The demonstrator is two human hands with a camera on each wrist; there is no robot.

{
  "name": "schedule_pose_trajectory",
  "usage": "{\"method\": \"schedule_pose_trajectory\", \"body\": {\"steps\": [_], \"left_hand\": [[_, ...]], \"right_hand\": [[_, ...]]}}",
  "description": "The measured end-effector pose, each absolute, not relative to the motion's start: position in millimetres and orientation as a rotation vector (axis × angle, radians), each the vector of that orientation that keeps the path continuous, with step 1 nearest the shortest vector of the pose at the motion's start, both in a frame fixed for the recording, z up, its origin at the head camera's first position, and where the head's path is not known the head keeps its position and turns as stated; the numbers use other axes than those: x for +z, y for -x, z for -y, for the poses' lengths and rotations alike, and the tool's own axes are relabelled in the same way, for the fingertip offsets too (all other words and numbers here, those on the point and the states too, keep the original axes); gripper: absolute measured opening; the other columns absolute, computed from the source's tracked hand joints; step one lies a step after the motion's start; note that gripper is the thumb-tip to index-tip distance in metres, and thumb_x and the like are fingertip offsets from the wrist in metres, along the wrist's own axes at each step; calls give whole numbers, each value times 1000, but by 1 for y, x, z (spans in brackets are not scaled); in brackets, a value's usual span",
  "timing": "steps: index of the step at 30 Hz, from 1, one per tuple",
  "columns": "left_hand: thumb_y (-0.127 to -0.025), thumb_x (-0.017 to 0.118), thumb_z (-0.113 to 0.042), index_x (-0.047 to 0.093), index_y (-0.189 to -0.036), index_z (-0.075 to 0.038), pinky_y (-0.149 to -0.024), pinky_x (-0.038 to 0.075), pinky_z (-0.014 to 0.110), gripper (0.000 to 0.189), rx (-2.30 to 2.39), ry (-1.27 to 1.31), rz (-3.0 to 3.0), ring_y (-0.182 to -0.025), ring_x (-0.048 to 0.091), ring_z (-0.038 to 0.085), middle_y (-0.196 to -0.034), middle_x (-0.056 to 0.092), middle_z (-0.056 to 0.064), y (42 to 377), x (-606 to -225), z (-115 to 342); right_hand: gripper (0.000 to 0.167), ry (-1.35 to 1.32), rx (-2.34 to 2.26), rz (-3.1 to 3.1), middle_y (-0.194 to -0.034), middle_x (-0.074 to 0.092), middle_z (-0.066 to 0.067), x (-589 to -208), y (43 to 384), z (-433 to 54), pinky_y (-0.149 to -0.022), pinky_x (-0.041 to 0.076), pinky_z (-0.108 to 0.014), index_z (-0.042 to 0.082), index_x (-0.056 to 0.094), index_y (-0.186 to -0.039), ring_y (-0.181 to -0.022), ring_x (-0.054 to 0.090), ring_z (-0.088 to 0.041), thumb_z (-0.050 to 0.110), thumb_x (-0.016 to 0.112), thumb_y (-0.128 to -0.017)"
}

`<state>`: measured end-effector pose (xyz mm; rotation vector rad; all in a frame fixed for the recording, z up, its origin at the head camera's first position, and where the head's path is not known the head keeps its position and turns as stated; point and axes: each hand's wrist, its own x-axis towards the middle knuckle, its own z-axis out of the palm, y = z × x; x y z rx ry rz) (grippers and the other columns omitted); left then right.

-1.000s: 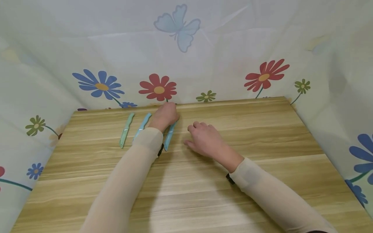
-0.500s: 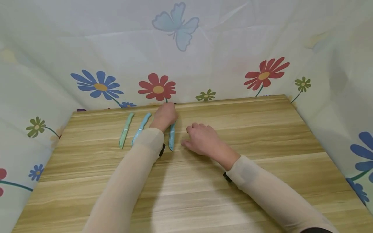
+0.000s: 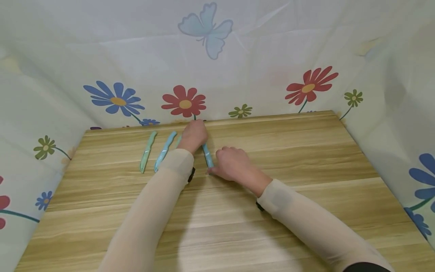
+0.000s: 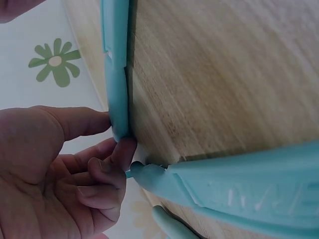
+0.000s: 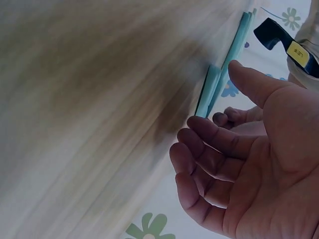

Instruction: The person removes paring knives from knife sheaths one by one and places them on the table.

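Near the table's far edge point(image 3: 272, 120), the left hand point(image 3: 194, 133) sensibly pinches a seemingly light knife point(image 3: 207, 154) by its handle point(image 4: 117, 97), right hand point(image 3: 232, 162) relaxed.

Far left on the bench point(image 3: 306, 158), the first knife point(image 3: 147, 153) is lying left of the second knife point(image 3: 165, 152); the third knife point(image 3: 179, 140) is showing beside the left hand point(image 3: 193, 135). Farther right, the fourth knife point(image 3: 207, 156) is extending from that hand to just beside the right hand point(image 3: 233, 164). Behind, a cloth point(image 3: 258, 75) is hanging.

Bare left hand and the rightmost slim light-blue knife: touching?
Touching. Left wrist view: the bare left hand pinches the slim light-blue knife at its handle end, between thumb and fingertip.
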<state>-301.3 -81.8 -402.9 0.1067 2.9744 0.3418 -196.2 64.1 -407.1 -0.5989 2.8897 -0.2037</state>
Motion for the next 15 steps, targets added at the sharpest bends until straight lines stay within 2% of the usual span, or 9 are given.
{"method": "schedule_pose_trajectory", "body": {"steps": [4, 10, 15], "left_hand": [[-100, 56, -4, 69, -113, 4, -85, 56, 41, 20, 346, -89, -2967, -95, 62, 29, -117, 70, 20, 300, -401, 80], [-100, 57, -4, 68, -115, 4, -81, 55, 40, 21, 400, -65, -2951, -92, 60, 30, -119, 68, 20, 299, -402, 79], [-99, 55, -4, 63, -126, 6, -83, 55, 40, 29, 416, -74, -2950, -95, 59, 31, -124, 65, 22, 300, -403, 80]], "right_hand": [[49, 593, -216, -2874, -76, 59, 0, -410, 198, -61, -57, 51, -35, 15, 61, -78, -67, 59, -18, 60, 73, -95], [38, 556, -241, -2853, -72, 56, 1, -410, 201, -59, -58, 51, -35, 16, 60, -76, -65, 55, -17, 42, 72, -100], [33, 513, -314, -2801, -68, 54, 2, -409, 201, -60, -55, 50, -32, 15, 59, -77, -60, 54, -15, 34, 71, -101]]}}
